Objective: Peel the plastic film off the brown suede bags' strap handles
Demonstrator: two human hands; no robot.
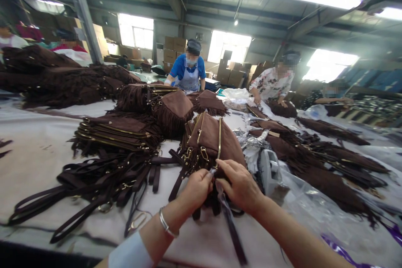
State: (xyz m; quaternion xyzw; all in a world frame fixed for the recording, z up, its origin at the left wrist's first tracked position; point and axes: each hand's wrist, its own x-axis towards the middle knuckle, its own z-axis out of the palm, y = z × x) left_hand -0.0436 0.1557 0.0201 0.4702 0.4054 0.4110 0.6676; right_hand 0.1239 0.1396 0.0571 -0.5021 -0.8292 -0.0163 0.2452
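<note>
A brown suede bag (207,138) with gold zips and clasps lies on the table before me. At its near edge, my left hand (198,187) pinches the top of a dark strap (234,234) that looks partly wrapped in clear plastic. My right hand (240,185) is closed at the same spot, its fingers bent against the bag's near corner and the strap. The strap hangs from between both hands toward the table's front. The exact joint between strap and bag is hidden by my fingers.
Left are loose dark straps (103,184) and stacked brown bags (116,134); beyond lies a larger heap (69,79). Right stand a white tape dispenser-like object (270,171), clear plastic (317,201) and more brown bags (314,167). Co-workers, one in a blue shirt (179,69), work across the table.
</note>
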